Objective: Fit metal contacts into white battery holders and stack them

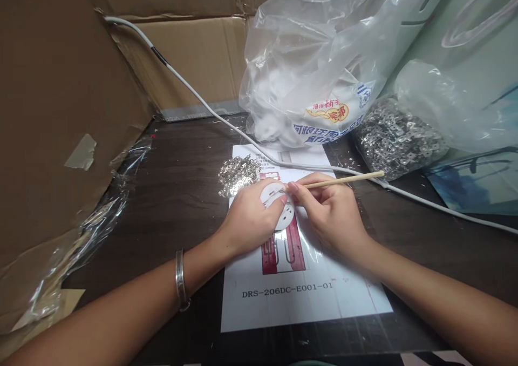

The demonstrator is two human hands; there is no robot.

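A round white plastic disc [288, 215] with small slots is gripped by my left hand [253, 212], its thumb lying across the face. My right hand [334, 207] pinches a thin wooden stick [343, 181], which points out to the right. The stick's working end is at the disc's upper right edge, partly hidden by my fingertips. Both hands are above a printed sheet [279, 312] marked DRS-206DC-E001-01. Just beyond my left hand lies a heap of small shiny metal pieces [238, 174].
Behind the sheet stands a clear plastic bag [307, 47] holding white parts. A bag of metal pieces [404, 139] sits at the right. A white cable [194, 92] crosses the dark table [178, 161]. Cardboard walls [194, 58] close off the left and back.
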